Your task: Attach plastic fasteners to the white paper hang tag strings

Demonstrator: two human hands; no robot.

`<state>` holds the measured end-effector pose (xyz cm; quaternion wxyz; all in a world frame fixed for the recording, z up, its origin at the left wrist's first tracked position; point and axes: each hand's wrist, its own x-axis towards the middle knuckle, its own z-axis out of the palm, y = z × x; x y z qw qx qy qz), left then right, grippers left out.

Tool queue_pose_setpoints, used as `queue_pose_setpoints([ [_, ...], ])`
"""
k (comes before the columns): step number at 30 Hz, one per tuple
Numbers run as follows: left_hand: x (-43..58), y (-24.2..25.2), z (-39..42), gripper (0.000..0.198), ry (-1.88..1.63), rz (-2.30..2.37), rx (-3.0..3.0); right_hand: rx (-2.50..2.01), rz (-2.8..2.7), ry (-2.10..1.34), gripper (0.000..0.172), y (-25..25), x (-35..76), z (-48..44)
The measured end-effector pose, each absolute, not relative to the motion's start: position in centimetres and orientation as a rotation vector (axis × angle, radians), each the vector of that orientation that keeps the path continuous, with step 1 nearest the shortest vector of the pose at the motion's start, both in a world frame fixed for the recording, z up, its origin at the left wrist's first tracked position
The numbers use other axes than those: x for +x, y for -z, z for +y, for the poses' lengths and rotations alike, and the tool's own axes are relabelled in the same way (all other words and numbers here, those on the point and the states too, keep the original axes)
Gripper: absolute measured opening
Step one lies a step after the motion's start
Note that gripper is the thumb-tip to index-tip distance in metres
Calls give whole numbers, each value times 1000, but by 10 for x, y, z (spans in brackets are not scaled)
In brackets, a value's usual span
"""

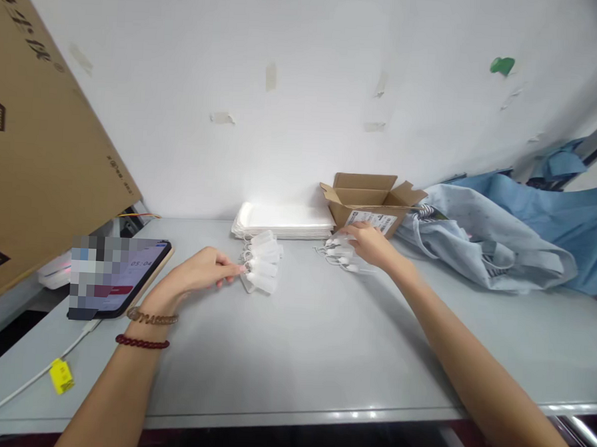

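Note:
My left hand (208, 270) reaches in from the left, thumb and forefinger pinched at the looped end of the nearest of several small translucent white tags (262, 269). These tags lie fanned in an overlapping row on the grey table. My right hand (370, 242) is closed at the fingertips on a clear plastic packet (346, 237) at the far end of a second group. Several similar small clear packets (344, 254) with white pieces and thin loops lie below its fingers. The fingertips partly cover what they grip.
A stack of flat white sleeves (283, 219) lies against the wall. Beside it stands an open cardboard box (364, 199). Pale blue cloth (498, 237) is heaped on the right. A phone (138, 275) with a white cable (30, 376) rests left, near a large carton (47, 137).

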<state>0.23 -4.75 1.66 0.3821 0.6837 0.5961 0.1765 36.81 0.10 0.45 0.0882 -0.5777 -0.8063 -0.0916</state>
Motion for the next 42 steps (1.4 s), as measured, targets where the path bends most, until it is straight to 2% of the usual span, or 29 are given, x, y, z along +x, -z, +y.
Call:
queue_pose_setpoints([
  [6, 10, -9, -45, 43, -704, 1609, 1701, -1715, -2392, 247, 37, 5, 368, 1],
  [11, 32, -11, -54, 44, -978, 1630, 1790, -1565, -2285, 190, 26, -6, 365, -10],
  [14, 48, -11, -62, 40, -1097, 1436, 1781, -1427, -2133, -7, 23, -17, 352, -33],
  [17, 63, -7, -70, 30, -1070, 1219, 1695, -1337, -1996, -334, 23, -21, 330, -60],
  [22, 77, -3, -77, 36, -967, 1106, 1636, -1212, -1923, -645, 28, -16, 300, -85],
  [29, 74, -8, -77, 30, -889, 1103, 1519, -1139, -1864, -662, 23, -17, 292, -88],
  [42, 71, -4, -74, 33, -948, 1049, 1330, -1154, -1853, -593, 21, -14, 296, -86],
])
